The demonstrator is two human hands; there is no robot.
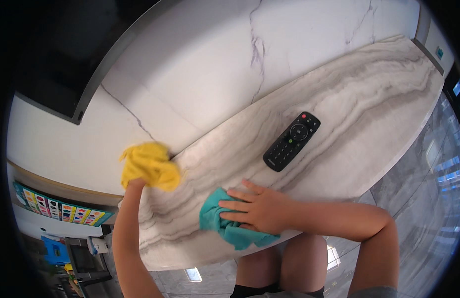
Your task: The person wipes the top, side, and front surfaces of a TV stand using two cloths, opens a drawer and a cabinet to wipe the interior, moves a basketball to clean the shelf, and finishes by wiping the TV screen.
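Observation:
My right hand [262,207] lies flat, fingers spread, on a teal cloth [215,218] near the front edge of the marbled counter [339,164]. The cloth is bunched under the palm and fingers. At the counter's left end, against the white wall, my left hand [136,183] holds a crumpled yellow cloth [153,166]. That cloth is slightly blurred and covers most of the left fingers. Beyond my right hand, a black remote control [292,141] rests on the counter with its buttons up, apart from both hands.
A black screen with a grey frame [86,94] hangs on the veined white wall [190,64] at upper left. At lower left are a colourful picture chart [61,206] and a blue object [56,251]. Grey tiled floor [418,198] lies along the counter's right side.

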